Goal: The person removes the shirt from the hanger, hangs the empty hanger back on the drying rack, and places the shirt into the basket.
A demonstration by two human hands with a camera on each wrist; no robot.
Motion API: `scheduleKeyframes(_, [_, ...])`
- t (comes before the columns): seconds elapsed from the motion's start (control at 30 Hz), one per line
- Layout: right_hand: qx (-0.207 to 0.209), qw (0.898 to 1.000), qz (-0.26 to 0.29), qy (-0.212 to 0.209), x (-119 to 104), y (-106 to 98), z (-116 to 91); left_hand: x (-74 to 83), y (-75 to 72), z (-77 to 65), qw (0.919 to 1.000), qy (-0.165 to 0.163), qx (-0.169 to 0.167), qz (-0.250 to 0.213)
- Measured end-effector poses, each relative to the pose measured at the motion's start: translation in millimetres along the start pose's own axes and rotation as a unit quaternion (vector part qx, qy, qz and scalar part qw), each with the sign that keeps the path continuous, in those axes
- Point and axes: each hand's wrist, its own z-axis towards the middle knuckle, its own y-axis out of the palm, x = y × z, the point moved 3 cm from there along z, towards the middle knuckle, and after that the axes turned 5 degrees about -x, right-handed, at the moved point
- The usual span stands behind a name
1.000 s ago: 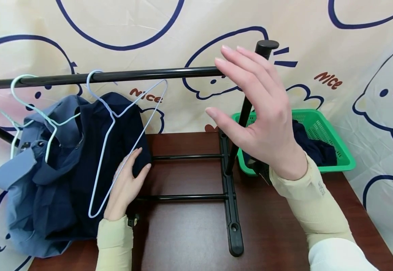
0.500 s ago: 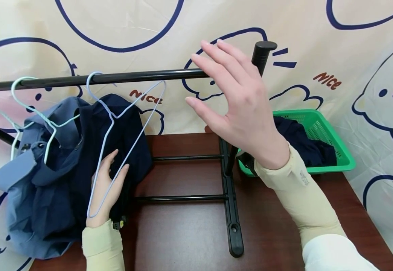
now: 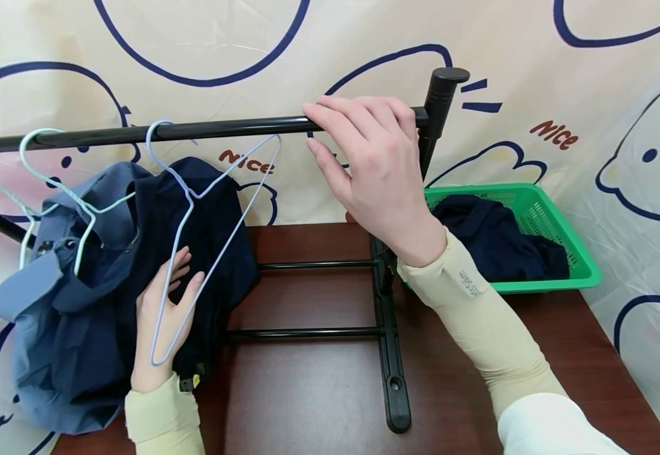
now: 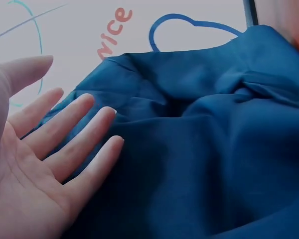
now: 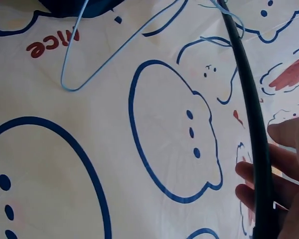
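The right hand [image 3: 378,170] holds the black rail [image 3: 239,127] of a clothes rack near its right end. In the right wrist view its fingers [image 5: 246,195] bend round the rail. The left hand [image 3: 149,319], fingers spread and nothing held, is beside a navy garment [image 3: 233,265]. It shows behind the wire of a bare light-blue hanger [image 3: 148,140] hooked on the rail. Seen from the left wrist, the open palm [image 4: 35,189] faces the navy cloth [image 4: 189,164].
Mint hangers [image 3: 23,148] carry a blue shirt [image 3: 36,354] at the left of the rail. A green basket [image 3: 586,277] with a dark navy cloth [image 3: 478,234] stands on the brown table [image 3: 296,392] at the right. The rack's black foot [image 3: 392,354] lies lengthwise.
The right hand has moved left and down from the rack's post, and its fingers have bent onto the rail. The left hand has shifted left along the navy garment, behind the light-blue hanger.
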Motion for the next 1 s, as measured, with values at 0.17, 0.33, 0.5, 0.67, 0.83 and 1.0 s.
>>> scheduleKeyframes(0.17, [0.030, 1.000, 0.000, 0.009, 1.2, 5.0, 0.4, 2.9, -5.4, 1.1, 0.9996, 0.006, 0.013, 0.022])
scheduleKeyframes(0.33, [0.038, 0.999, 0.000, 0.016, 1.2, 7.7, 0.1, 9.2, -12.5, 1.2, 0.9987, 0.005, 0.033, 0.039])
scheduleKeyframes(0.5, [0.037, 0.999, -0.003, 0.022, 0.1, 8.0, 0.6, 23.4, -21.0, 2.9, 0.9962, 0.017, 0.073, 0.044])
scheduleKeyframes(0.67, [0.042, 0.999, -0.003, 0.029, -0.6, 8.2, 0.9, 42.9, -28.4, 3.4, 0.9900, 0.058, 0.126, 0.025])
scheduleKeyframes(0.83, [0.049, 0.998, -0.001, 0.029, -1.1, 8.6, 1.1, 66.1, -37.6, 3.8, 0.9743, 0.096, 0.203, -0.006])
scheduleKeyframes(1.0, [0.042, 0.999, -0.002, 0.029, -1.4, 9.8, 1.4, 85.3, -45.3, 1.2, 0.9370, 0.111, 0.330, -0.029])
